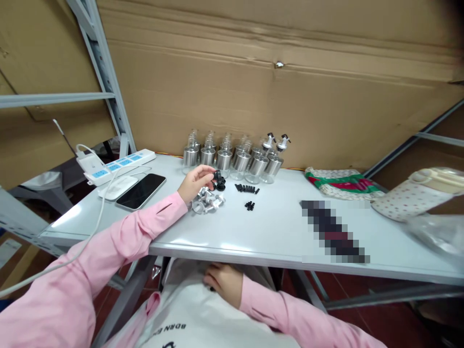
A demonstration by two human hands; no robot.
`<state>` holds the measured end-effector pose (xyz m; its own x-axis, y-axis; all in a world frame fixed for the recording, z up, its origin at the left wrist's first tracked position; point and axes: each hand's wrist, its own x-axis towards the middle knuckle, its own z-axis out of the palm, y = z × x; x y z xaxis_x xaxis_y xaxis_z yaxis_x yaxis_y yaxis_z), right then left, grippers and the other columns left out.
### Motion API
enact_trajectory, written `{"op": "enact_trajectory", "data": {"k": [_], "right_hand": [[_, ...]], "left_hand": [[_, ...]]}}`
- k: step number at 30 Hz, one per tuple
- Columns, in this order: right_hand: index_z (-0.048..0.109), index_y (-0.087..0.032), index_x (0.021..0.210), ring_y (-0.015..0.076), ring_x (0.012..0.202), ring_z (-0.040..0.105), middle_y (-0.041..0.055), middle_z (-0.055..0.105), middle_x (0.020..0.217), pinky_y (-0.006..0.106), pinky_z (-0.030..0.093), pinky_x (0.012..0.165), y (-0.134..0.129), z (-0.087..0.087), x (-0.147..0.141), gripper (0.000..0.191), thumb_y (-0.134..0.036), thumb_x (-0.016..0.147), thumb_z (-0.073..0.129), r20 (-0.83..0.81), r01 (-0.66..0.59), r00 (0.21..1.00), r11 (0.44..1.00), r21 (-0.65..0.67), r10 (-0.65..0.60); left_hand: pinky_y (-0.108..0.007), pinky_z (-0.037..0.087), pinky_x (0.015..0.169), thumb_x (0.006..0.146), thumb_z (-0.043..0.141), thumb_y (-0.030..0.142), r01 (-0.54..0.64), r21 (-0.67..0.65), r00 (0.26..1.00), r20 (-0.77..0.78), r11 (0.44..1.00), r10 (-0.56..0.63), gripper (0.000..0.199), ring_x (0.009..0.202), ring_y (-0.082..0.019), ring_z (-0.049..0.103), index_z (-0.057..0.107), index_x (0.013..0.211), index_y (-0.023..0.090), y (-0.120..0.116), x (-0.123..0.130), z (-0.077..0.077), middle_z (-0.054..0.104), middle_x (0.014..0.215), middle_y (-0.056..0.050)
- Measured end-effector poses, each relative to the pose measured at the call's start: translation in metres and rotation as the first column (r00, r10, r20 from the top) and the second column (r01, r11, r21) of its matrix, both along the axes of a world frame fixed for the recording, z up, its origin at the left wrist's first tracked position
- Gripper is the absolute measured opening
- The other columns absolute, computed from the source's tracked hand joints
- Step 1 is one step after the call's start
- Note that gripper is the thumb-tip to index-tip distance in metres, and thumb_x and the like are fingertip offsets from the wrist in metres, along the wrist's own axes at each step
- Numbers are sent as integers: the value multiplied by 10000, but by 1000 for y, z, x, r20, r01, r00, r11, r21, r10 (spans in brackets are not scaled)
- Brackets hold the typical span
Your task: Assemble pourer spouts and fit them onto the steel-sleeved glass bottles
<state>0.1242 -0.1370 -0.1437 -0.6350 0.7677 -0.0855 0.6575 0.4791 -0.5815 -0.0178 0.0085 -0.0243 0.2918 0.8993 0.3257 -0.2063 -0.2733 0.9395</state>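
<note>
On the shiny worktop (279, 229), bottles (224, 160) stood in rows at the back. The right hand (225, 284) lay on a white lap cloth (192, 302), fingers bent; one could not tell if they held anything. Near a pile of silvery bits (198, 208), the left hand (196, 182) had its fingers pinching a round black piece (218, 177).

Small assembly workshop or stockroom, by the look: grey steel rack frame (103, 63) far left, cardboard sheeting (235, 82) behind the bench (282, 232), matching glass-and-metal bottles (240, 162) lined up far side, loose black parts (247, 188) grouped mid-bench, power strip (121, 166) left.
</note>
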Motion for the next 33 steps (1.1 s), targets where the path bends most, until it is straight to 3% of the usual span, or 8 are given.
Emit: {"op": "enact_trajectory", "data": {"k": [3, 8, 10, 13, 18, 21, 26, 33], "right_hand": [[645, -179, 766, 174, 731, 583, 69, 582, 862, 296, 491, 694, -21, 30, 6, 166, -319, 757, 556, -9, 8, 1000, 997, -77, -9], [623, -199, 828, 104, 678, 506, 33, 504, 898, 234, 472, 635, -17, 118, 14, 306, -462, 676, 656, -270, -166, 951, 986, -33, 151], [613, -197, 856, 109, 686, 488, 34, 478, 901, 240, 469, 610, 5, 147, 17, 398, -458, 580, 733, -359, -133, 919, 986, 103, 161], [627, -193, 796, 137, 783, 508, 49, 469, 896, 295, 468, 702, 49, 172, 24, 152, -340, 768, 598, -483, 50, 855, 899, 434, 186], [676, -198, 813, 166, 832, 496, 41, 472, 844, 362, 442, 769, 117, 168, 39, 243, -404, 795, 550, -678, 455, 732, 692, 561, 69], [664, -177, 800, 129, 675, 499, 28, 528, 761, 307, 445, 641, 139, 153, 48, 333, -484, 772, 539, -768, 509, 638, 778, 368, -55], [609, -166, 766, 101, 526, 528, -4, 593, 610, 260, 427, 541, 149, 137, 58, 343, -479, 642, 672, -819, 373, 539, 927, 25, -195], [620, -156, 755, 92, 490, 551, -11, 611, 571, 260, 469, 533, 146, 136, 57, 339, -439, 600, 723, -848, 246, 488, 965, -95, -208]], "left_hand": [[-229, 431, 558, 640, 673, 396, 16, 11, 1000, -21, 1000, -16, 358, 525, -89, 552, 572, 861, 133, -1, 0, -1, 603, 628, 20], [-228, 435, 560, 603, 711, 406, 26, -15, 999, -23, 1000, -26, 381, 534, -92, 554, 583, 836, 132, -3, 1, -2, 621, 647, 6], [-224, 441, 565, 583, 727, 408, 22, -30, 1000, -13, 999, -23, 402, 537, -88, 559, 582, 833, 129, -3, 2, -2, 631, 667, 3], [-232, 457, 604, 580, 732, 403, 10, -50, 1000, 5, 999, -10, 410, 570, -92, 576, 585, 846, 128, -3, 2, -3, 647, 707, -1], [-230, 442, 552, 567, 739, 415, 30, -134, 999, 45, 990, -25, 443, 525, -90, 563, 583, 863, 126, 1, 2, -5, 657, 677, -3], [-224, 438, 534, 530, 758, 421, 53, -174, 995, 88, 983, -38, 470, 517, -90, 563, 582, 851, 127, 3, 2, -6, 657, 652, -1], [-216, 441, 534, 562, 751, 394, 57, -126, 995, 88, 990, -46, 423, 519, -82, 563, 584, 854, 136, 0, 3, -5, 652, 655, 11], [-223, 461, 575, 537, 775, 319, 17, -64, 999, 49, 998, -13, 370, 559, -82, 554, 597, 807, 138, -9, 5, 3, 630, 662, 21]]}}
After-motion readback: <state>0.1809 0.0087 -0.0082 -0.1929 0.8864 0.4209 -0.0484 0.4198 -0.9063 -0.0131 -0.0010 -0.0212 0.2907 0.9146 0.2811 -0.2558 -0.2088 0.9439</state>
